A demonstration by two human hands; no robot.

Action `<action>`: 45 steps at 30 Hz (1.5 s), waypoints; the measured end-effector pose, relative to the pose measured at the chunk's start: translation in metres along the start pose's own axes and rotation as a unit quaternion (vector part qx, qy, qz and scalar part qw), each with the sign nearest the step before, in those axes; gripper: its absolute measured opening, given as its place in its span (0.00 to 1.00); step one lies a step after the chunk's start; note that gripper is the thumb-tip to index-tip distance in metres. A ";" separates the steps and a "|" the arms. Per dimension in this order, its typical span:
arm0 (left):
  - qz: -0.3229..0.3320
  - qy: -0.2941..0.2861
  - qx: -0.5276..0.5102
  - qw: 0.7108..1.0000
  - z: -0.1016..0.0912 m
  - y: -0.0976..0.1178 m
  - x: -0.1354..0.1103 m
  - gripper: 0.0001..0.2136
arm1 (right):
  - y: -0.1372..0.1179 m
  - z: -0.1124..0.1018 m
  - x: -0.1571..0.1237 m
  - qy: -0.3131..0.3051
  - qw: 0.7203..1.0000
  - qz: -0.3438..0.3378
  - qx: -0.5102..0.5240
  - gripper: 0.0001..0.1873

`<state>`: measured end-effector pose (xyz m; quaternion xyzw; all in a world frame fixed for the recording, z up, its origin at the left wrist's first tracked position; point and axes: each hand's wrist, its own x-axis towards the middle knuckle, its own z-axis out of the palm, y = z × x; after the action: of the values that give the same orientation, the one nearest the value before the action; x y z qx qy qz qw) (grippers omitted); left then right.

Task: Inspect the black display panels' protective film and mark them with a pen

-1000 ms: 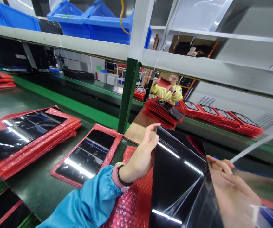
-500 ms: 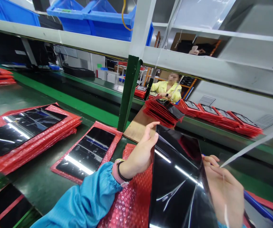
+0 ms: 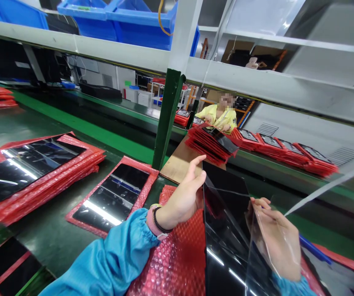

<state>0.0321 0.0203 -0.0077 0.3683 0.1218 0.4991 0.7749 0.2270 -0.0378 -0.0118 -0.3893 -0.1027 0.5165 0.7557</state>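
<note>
In the middle a glossy black screen panel (image 3: 223,177) stands tilted. My left hand (image 3: 184,197) is closed around its left edge, thumb and forefinger at the upper corner. My right hand (image 3: 280,238) is at the panel's right side, fingers pinched on a clear plastic film (image 3: 258,250). This film hangs partly loose over the panel and in front of my palm, its upper border crossing the panel below the top. Beneath the panel lies red bubble wrap (image 3: 177,250).
On the left are a stack of red bubble-wrap sleeves (image 3: 81,164) topped with a panel, and a single wrapped panel (image 3: 115,193). A green post (image 3: 166,119) rises ahead. Behind it sit a red stack (image 3: 209,144) and a person in yellow (image 3: 216,115). Blue bins (image 3: 142,24) rest overhead.
My right hand has moved left and slightly up, and the film has shifted with it, its upper border now lower across the panel. My left hand stays almost in place.
</note>
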 end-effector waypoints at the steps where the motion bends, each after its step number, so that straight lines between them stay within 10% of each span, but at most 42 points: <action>1: 0.012 0.004 0.016 1.000 0.000 0.000 0.000 0.20 | 0.000 -0.004 0.002 -0.016 1.000 -0.004 -0.018 0.18; 11: 0.116 -0.031 0.140 0.983 0.005 0.002 -0.013 0.16 | 0.005 -0.003 -0.010 0.014 0.992 -0.110 -0.053 0.28; 24: 0.081 -0.159 -0.038 0.983 0.010 0.005 -0.032 0.20 | 0.006 -0.008 -0.029 0.101 0.967 -0.190 -0.136 0.32; 31: 0.110 -0.097 0.040 0.988 0.006 0.007 -0.028 0.22 | 0.015 0.001 -0.037 -0.019 0.949 -0.241 -0.200 0.29; 38: -0.059 0.047 0.207 0.975 -0.066 0.011 -0.043 0.38 | 0.056 -0.026 -0.010 0.003 0.975 -0.091 -0.203 0.26; 45: -0.202 0.142 0.320 0.915 -0.124 0.010 -0.094 0.16 | 0.109 -0.045 0.006 -0.029 0.957 -0.131 -0.255 0.22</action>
<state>-0.0885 -0.0029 -0.1042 0.4895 0.4551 0.3134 0.6745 0.1782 -0.0371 -0.1199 -0.5372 -0.3033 0.3803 0.6891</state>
